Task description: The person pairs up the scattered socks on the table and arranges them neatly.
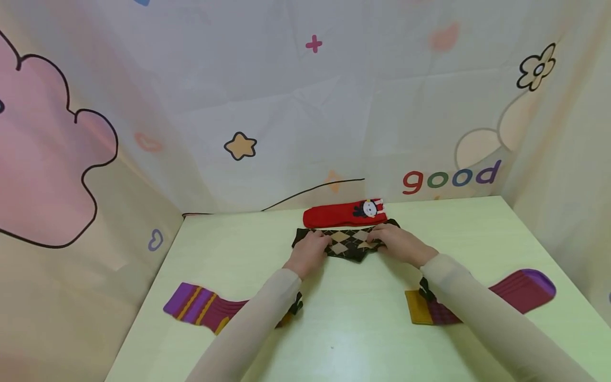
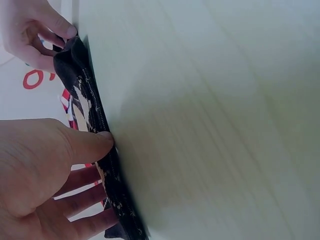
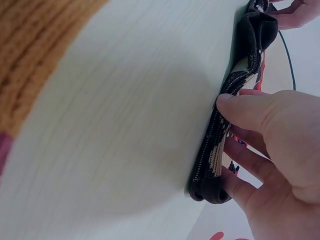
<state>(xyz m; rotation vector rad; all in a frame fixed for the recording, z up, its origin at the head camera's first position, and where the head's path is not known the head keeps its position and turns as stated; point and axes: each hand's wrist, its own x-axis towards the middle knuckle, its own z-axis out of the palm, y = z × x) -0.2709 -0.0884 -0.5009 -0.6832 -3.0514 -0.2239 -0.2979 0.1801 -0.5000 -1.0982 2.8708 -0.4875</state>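
A black sock with a tan and grey argyle pattern (image 1: 345, 243) lies flat across the far part of the table, its heel bulging toward the near side. My left hand (image 1: 307, 251) pinches it near its left end, thumb (image 2: 92, 145) at the near edge and fingers spread over the top. Near the other end my right hand (image 1: 400, 245) grips it the same way, with its thumb (image 3: 242, 110) on the near edge. Just behind it is a red sock (image 1: 331, 215) with a cartoon face at its right end.
On the left of the table (image 1: 353, 339) lies a purple and maroon sock with yellow stripes (image 1: 193, 305), partly hidden by my left sleeve. A maroon sock with a mustard cuff (image 1: 520, 292) passes under my right sleeve. A printed curtain (image 1: 286, 95) hangs behind the table.
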